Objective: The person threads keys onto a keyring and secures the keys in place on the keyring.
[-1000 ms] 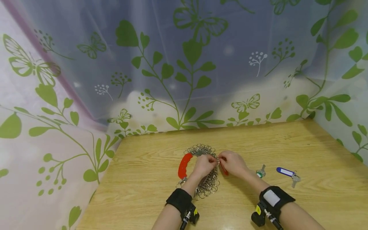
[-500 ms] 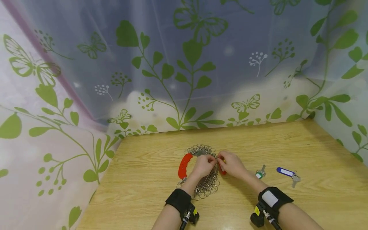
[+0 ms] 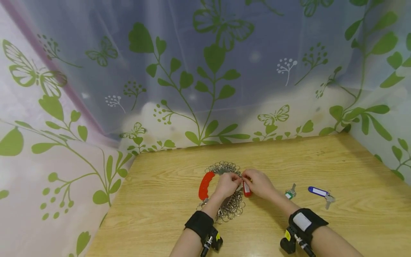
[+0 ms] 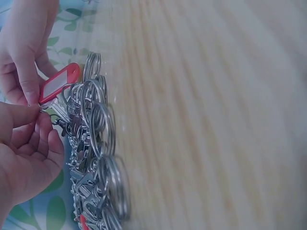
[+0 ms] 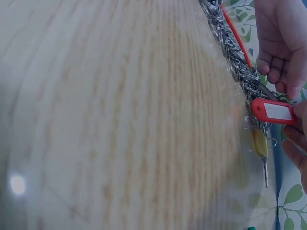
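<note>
A large bunch of metal rings and clips (image 3: pixel 229 210) with a red ridged grip (image 3: pixel 205 185) lies on the table. At its right edge my left hand (image 3: pixel 228 185) pinches a small metal ring (image 4: pixel 43 109) between thumb and forefinger, other fingers curled beneath. Fingertip to fingertip with it, my right hand (image 3: pixel 259 182) pinches the ring end of a red key tag (image 3: pixel 246 189) with a white label. The tag (image 5: pixel 278 111) tilts across the bunch in the right wrist view. My fingertips partly hide the ring.
To the right lie a key with a green tag (image 3: pixel 289 195) and keys with a blue tag (image 3: pixel 318 191). A yellow tag (image 5: pixel 260 143) with a key sits beside the bunch in the right wrist view. Patterned curtains enclose the wooden table (image 3: pixel 154 207).
The red key tag has swung left and turned, its white label now facing the head camera. My right hand has shifted slightly left; my left hand stays nearly still.
</note>
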`<state>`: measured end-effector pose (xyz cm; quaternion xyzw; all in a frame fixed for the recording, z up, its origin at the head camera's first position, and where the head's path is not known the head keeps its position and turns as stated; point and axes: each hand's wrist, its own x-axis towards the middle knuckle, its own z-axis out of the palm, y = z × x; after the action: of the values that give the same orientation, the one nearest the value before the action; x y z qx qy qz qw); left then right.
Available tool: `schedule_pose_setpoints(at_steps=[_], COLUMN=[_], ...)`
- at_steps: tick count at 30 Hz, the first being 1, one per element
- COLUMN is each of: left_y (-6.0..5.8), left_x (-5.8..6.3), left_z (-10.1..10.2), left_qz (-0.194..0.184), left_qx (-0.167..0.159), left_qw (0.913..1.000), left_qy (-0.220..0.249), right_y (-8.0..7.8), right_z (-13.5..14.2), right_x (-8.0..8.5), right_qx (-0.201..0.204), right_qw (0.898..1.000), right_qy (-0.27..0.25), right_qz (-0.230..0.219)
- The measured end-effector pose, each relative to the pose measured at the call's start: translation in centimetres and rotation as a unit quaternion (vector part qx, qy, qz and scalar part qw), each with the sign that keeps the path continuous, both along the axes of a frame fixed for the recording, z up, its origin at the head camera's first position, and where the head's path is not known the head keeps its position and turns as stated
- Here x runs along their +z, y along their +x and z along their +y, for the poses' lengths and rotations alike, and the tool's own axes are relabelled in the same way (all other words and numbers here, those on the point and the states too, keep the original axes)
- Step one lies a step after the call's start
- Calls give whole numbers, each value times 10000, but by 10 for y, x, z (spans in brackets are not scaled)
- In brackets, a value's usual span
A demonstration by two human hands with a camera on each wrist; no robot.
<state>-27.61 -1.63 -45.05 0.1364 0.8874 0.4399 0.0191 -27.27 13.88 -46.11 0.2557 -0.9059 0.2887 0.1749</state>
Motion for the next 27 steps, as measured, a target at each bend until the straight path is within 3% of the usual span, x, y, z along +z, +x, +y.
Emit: schedule_pose_setpoints(at_steps=[10,14,22,27], left_y=[-3,-4,-3,-3], left_x=[-3,-4,-4,-6], left_z=[-2,-2,0,1], left_qz=[-100,-131,116,22], left_qx=[197,277,21,28], left_qw=[9987,9980,9998,9999], left_qy=[448,558,-168,-123], right_y=[-1,-1,-1,0], right_z=[0,0,1,2], right_x=[-3,-3,-3,-3], right_qx=[246,155,-242,-232], right_qw=[9971,9982,9993,9993], right_qy=[62,105,115,183], right_qz=[717,577,249,222])
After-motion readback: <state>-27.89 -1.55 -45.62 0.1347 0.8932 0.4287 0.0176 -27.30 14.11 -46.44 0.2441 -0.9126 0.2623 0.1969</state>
